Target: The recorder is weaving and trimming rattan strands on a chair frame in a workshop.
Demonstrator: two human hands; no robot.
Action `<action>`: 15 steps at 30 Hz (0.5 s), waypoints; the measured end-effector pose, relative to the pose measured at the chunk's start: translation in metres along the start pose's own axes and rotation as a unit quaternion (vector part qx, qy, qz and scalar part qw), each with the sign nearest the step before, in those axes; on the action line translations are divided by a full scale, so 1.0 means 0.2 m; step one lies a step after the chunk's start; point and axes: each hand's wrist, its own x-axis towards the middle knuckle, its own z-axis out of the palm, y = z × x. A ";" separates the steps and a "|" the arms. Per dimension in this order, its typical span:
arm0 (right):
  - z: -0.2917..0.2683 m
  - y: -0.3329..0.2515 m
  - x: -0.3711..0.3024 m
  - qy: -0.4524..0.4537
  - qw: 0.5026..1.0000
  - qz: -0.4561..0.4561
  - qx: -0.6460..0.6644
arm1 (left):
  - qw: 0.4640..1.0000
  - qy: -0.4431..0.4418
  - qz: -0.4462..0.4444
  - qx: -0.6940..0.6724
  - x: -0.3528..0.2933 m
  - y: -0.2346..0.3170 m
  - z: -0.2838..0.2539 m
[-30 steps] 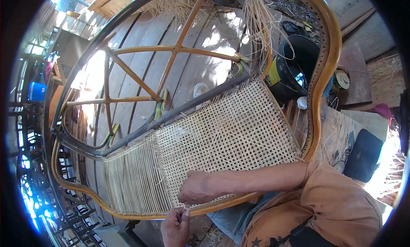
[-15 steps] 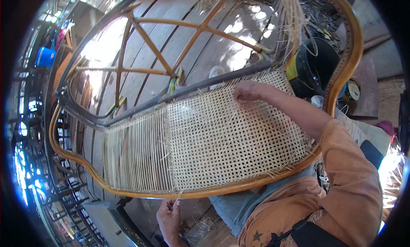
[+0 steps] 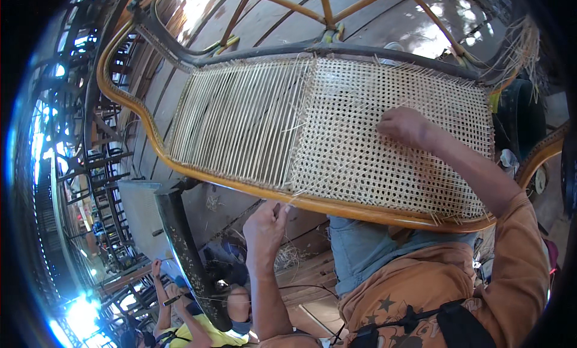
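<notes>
A chair frame of bent, varnished rattan (image 3: 336, 211) lies across my lap, holding a woven cane panel (image 3: 354, 161). The panel's right part is an open mesh with holes, while its left part has only parallel cane strands (image 3: 240, 119). Just below the near rail, my left hand (image 3: 266, 227) pinches the end of a thin cane strand (image 3: 297, 196) between thumb and forefinger. Over the middle of the mesh is my right hand (image 3: 406, 126), its fingers drawn together. What those fingers hold, if anything, is hidden beneath the hand.
Rattan cross braces (image 3: 288, 5) stretch beyond the dark far rail (image 3: 258, 52). A bunch of loose fibres (image 3: 522, 50) hangs at the far right above a dark bucket (image 3: 520, 116). A dark post (image 3: 186, 252) stands at lower left, near another person in a yellow shirt (image 3: 207, 331).
My right hand has come from near the panel's far edge back toward its middle. My left hand keeps its pinch by the near rail. The view has shifted, bringing another person in.
</notes>
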 end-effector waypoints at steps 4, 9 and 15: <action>0.06 -0.32 0.20 -0.031 0.995 -0.019 0.094 | 0.998 0.058 0.016 0.031 0.04 -0.06 0.07; 0.14 -0.53 0.34 -0.048 0.970 0.024 0.237 | 0.956 0.016 -0.089 -0.277 0.06 -0.17 0.13; 0.15 -0.64 0.43 -0.073 0.971 0.040 0.226 | 0.956 0.053 -0.081 -0.277 0.07 -0.22 0.19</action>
